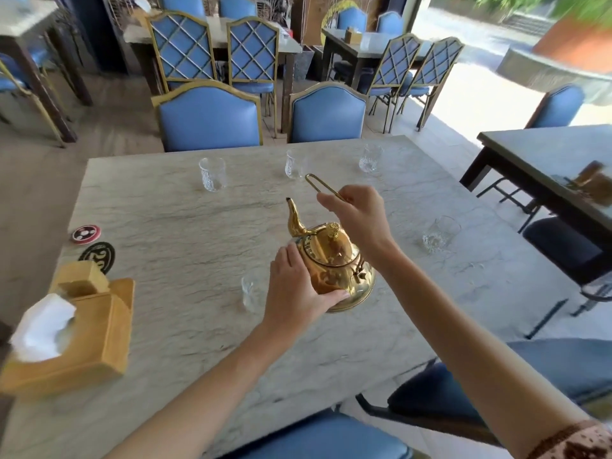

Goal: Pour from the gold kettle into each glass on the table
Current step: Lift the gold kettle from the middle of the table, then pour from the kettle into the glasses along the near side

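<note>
The gold kettle (334, 266) is in the middle of the marble table (172, 226), spout pointing away and left. My right hand (357, 217) grips its thin wire handle (323, 187) above the lid. My left hand (294, 283) presses against the kettle's left side. Three clear glasses stand along the far edge: left glass (212, 174), middle glass (293, 164), right glass (370, 158). A small glass (251, 293) stands just left of my left hand. Another glass (440, 234) stands to the right of the kettle.
A wooden tissue box (76, 329) sits at the near left corner, with two round coasters (91, 246) behind it. Blue padded chairs (208, 117) line the far side and near side. Another table (556, 160) stands to the right.
</note>
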